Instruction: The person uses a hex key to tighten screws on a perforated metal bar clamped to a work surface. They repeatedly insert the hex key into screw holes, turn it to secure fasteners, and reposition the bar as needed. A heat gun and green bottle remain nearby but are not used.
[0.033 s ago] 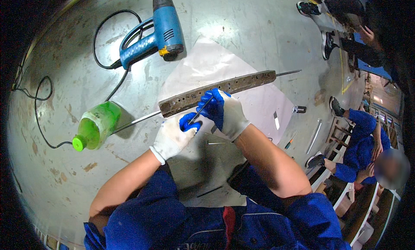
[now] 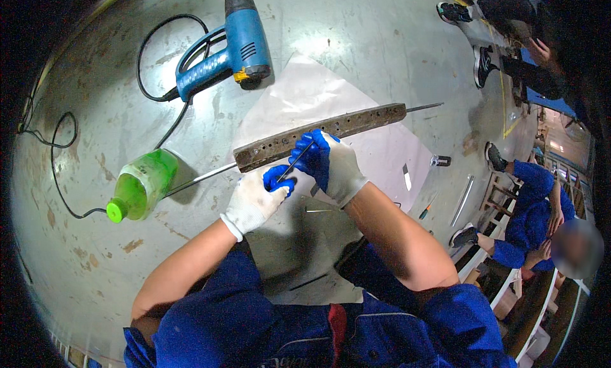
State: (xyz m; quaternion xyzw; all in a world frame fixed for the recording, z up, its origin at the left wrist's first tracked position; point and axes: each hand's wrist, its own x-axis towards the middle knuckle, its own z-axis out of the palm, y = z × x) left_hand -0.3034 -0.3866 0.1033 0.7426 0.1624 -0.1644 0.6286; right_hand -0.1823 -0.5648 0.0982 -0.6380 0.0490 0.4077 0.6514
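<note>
Grey concrete floor [image 2: 382, 43] — scuffed and stained

A pale sheet [image 2: 299, 100] lies at centre; blue heat gun [image 2: 229, 49] upper left; green bottle [image 2: 140, 183] on its side at left — black cord [image 2: 57, 170] beside it.

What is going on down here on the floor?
A person in blue work clothes bends over a long rusty perforated bar lying on a pale sheet. The left hand and right hand, both gloved, hold a thin rod between them, its tip at the bar. A blue heat gun and a green bottle lie nearby.

Bright overhead glare, dark fisheye rim
</note>
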